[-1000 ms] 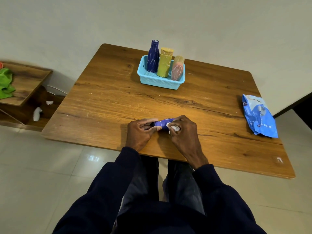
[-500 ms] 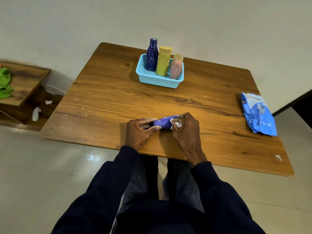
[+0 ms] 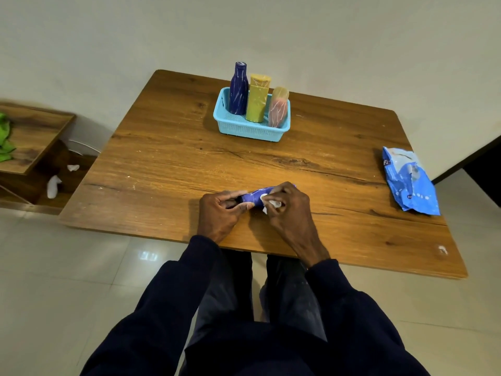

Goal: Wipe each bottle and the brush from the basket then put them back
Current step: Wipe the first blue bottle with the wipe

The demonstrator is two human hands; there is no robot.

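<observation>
A purple bottle [image 3: 253, 197] lies on its side near the front edge of the wooden table [image 3: 168, 164]. My left hand [image 3: 221, 211] grips its cap end. My right hand [image 3: 288, 210] pinches a white wipe [image 3: 271, 203] against the bottle's body and covers most of it. At the far side stands a light blue basket [image 3: 245, 128] holding a dark blue bottle [image 3: 238, 89], a yellow bottle [image 3: 257, 97] and a pink bottle [image 3: 278, 107], all upright. No brush is visible.
A blue wipes packet [image 3: 410, 180] lies at the table's right edge. To the left is a low wooden shelf [image 3: 35, 131] with a green cloth [image 3: 5, 139] on it and white crumpled wipes [image 3: 54, 183] below. Tiled floor surrounds the table.
My right hand with the wipe has slid to the right along the purple bottle. My left hand keeps its grip on the cap end.
</observation>
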